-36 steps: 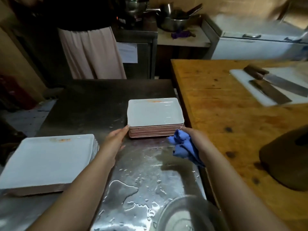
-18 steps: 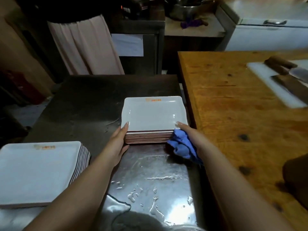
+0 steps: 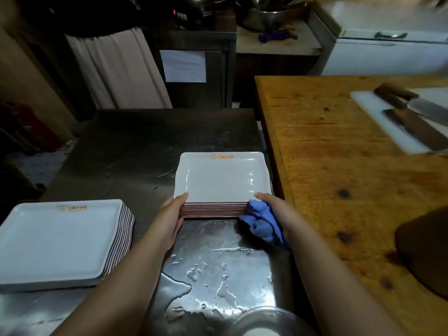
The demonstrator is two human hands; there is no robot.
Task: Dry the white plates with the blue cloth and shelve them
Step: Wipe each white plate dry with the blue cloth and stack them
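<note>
A small stack of white rectangular plates [image 3: 221, 183] sits on the wet steel counter [image 3: 135, 141], close to its right edge and hard against the wooden table [image 3: 339, 180]. The left hand [image 3: 169, 219] grips the stack's near left corner, thumb laid over the top plate's rim and fingers curled down along the side of the pile. The right hand [image 3: 278, 214] holds the near right corner the same way, thumb on the rim, with the blue cloth [image 3: 263, 223] bunched in its palm and pressed against the stack's edge. Water is pooled on the counter just in front of the plates. Over to the left lies a taller stack of larger white plates [image 3: 60, 241], well apart from both hands. On the wooden table, a white cutting board [image 3: 378, 115] carries two cleavers [image 3: 412, 122]. The rim of a metal bowl [image 3: 266, 321] shows at the bottom edge. A person in a pale skirt [image 3: 116, 69] stands beyond the counter.
</note>
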